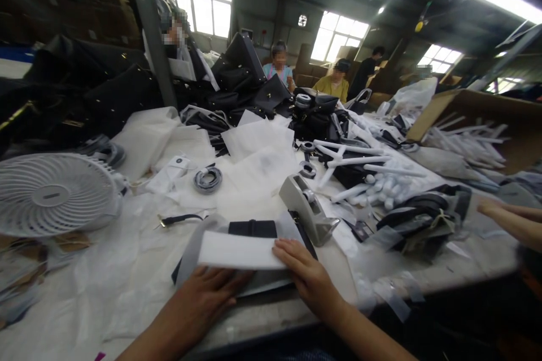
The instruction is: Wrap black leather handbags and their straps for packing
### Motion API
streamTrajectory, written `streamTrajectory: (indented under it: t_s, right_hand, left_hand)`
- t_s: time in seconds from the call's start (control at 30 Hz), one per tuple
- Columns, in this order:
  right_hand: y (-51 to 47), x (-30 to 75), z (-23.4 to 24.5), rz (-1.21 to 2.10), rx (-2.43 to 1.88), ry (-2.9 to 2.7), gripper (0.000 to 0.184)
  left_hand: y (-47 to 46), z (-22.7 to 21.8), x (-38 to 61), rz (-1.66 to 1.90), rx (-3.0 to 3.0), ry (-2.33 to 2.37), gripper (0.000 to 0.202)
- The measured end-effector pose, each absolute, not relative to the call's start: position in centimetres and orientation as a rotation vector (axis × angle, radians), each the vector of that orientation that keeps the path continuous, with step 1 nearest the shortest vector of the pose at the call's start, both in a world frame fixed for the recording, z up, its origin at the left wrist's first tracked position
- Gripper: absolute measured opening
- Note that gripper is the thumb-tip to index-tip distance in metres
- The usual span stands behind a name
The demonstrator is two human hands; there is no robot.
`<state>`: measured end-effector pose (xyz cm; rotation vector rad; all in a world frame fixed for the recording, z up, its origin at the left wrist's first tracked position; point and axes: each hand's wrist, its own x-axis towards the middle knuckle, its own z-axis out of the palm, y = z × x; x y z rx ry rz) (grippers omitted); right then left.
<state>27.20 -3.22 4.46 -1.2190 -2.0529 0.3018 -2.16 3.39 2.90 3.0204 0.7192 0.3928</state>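
Note:
In front of me a black bag point(253, 229) lies on the table, partly covered by thin grey-white wrapping sheet point(188, 256). A white strip of foam-like sheet point(239, 249) lies across it, hiding part of the bag. My right hand point(307, 273) grips the strip's right end, fingers on top; the thumb is not clearly seen. My left hand point(207, 296) lies flat with fingers stretched out at the strip's lower left edge, some fingertips hidden under it. Just behind my right hand stands a grey tape dispenser point(307, 208).
A white fan point(55, 194) stands at left. A black strap point(180, 219), a coiled strap point(208, 179) and white paper sheets point(260, 166) lie beyond the bag. White tubes point(351, 161) and an open carton point(449, 107) are to the right. A co-worker's arm point(512, 217) reaches in at right.

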Motion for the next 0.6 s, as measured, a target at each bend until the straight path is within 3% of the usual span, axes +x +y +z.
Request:
streamTrajectory:
  t_s: [0.13,0.3,0.47,0.6]
  right_hand:
    - [-3.0,27.6,7.0,0.437,-1.301,-1.932,0.057]
    - [-2.1,27.2,10.6,0.048,-1.213,-2.159,0.054]
    - [-2.1,27.3,7.9,-0.137,-1.175,-2.507,0.050]
    - [-2.6,28.1,4.8,-0.135,-1.236,-2.588,0.047]
  left_hand:
    - [3.0,2.4,-2.0,0.441,3.152,0.722,0.059]
    - [2.6,1.5,-2.0,0.443,3.155,0.781,0.059]
    - [2.4,0.6,-2.6,0.821,3.117,0.884,0.042]
    - [2.8,1.1,-2.9,0.871,3.024,0.820,0.037]
